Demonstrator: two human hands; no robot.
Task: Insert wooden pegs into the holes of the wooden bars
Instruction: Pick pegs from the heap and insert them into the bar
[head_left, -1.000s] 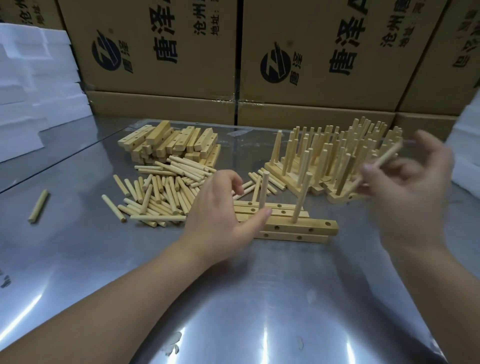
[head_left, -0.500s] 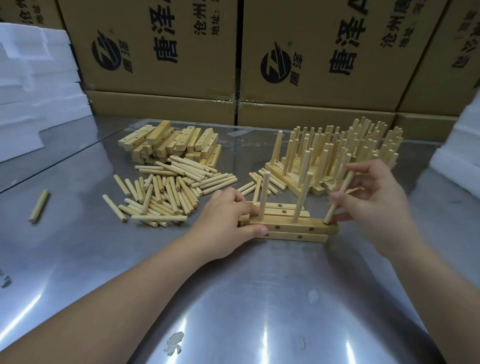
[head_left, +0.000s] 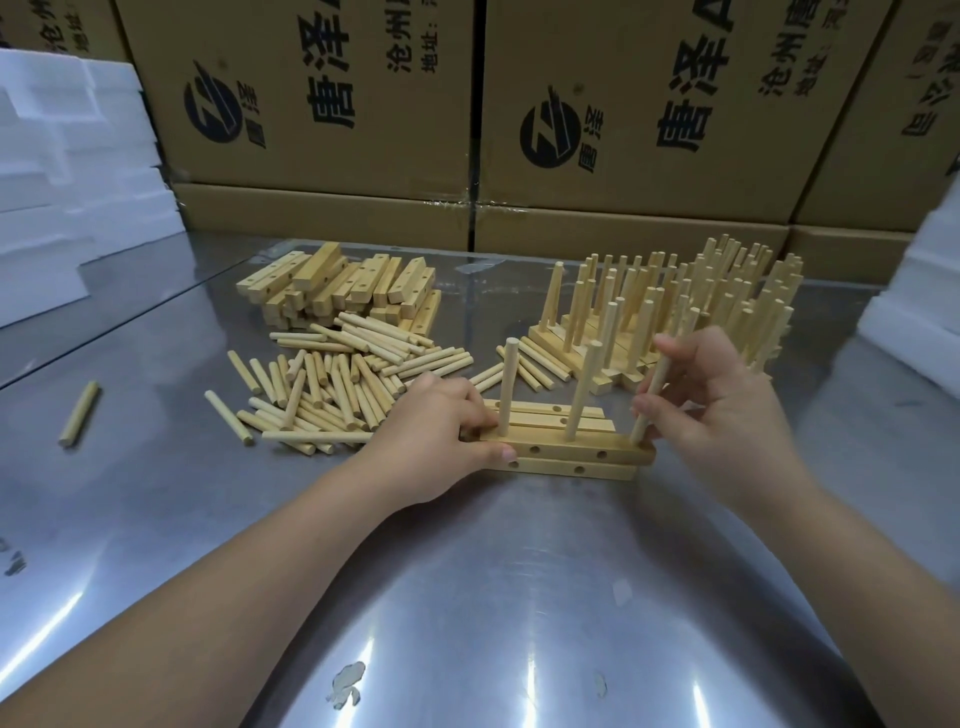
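A wooden bar (head_left: 566, 451) with side holes lies on the steel table, stacked with other bars beneath and behind it. Two pegs stand upright in it, one at the left (head_left: 508, 384) and one in the middle (head_left: 583, 389). My left hand (head_left: 441, 434) grips the bar's left end. My right hand (head_left: 711, 400) pinches a third peg (head_left: 649, 402), whose lower end sits at the bar's right-end hole.
Loose pegs (head_left: 332, 395) lie in a heap left of the bar, with a stack of bare bars (head_left: 337, 286) behind. Finished bars bristling with pegs (head_left: 675, 312) stand at back right. One stray peg (head_left: 79, 414) lies far left. Cardboard boxes (head_left: 322, 104) and white foam (head_left: 67, 171) line the back.
My right hand came down from mid-air at the right with a peg and set its lower end at the bar's right end. My left hand closed on the bar's left end.
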